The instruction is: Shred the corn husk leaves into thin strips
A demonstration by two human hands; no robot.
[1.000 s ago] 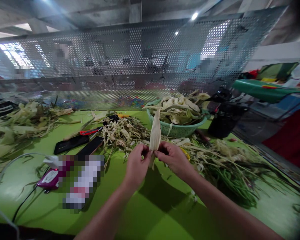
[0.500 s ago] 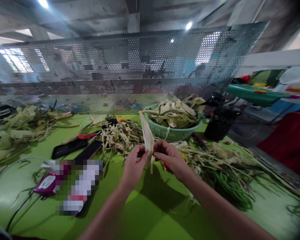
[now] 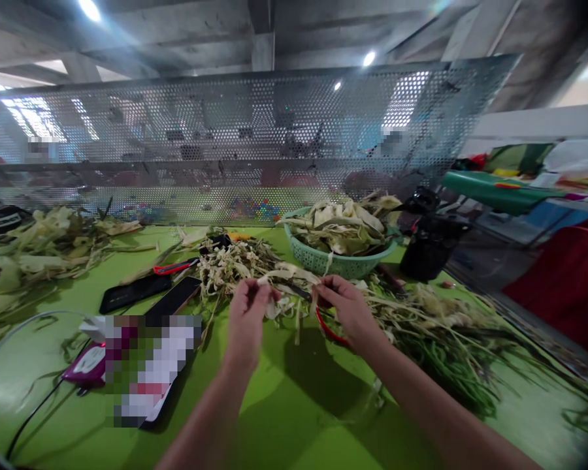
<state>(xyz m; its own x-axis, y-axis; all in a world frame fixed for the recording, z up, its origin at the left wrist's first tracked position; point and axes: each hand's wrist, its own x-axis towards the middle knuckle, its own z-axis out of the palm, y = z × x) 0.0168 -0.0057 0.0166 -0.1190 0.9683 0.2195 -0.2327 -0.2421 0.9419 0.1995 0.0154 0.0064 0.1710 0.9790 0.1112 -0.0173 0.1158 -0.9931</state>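
A pale strip of dried corn husk (image 3: 294, 268) spans the gap between my two hands, curving slightly upward. My left hand (image 3: 245, 312) is closed and pinches its left end between thumb and fingers. At the other end, my right hand (image 3: 342, 305) pinches the strip, and a short piece hangs below those fingers. Just beneath lie scissors with a red handle (image 3: 327, 329), partly hidden by my right hand. Behind my hands is a heap of small knotted husk pieces (image 3: 235, 264). Beyond it stands a green plastic basket (image 3: 340, 265) filled with husks.
Loose husks (image 3: 34, 254) cover the table's left side. Two dark phones, one (image 3: 174, 301) nearer, lie beside a red cutter (image 3: 174, 267). A purple packet (image 3: 85, 365) sits left. Green strands (image 3: 455, 375) and a black container (image 3: 428, 251) are right. A perforated metal screen (image 3: 225, 130) stands behind.
The husk piece stood upright between my close-set hands. Now my hands are farther apart, the left one shifted left, with a narrow strip stretched sideways between them.
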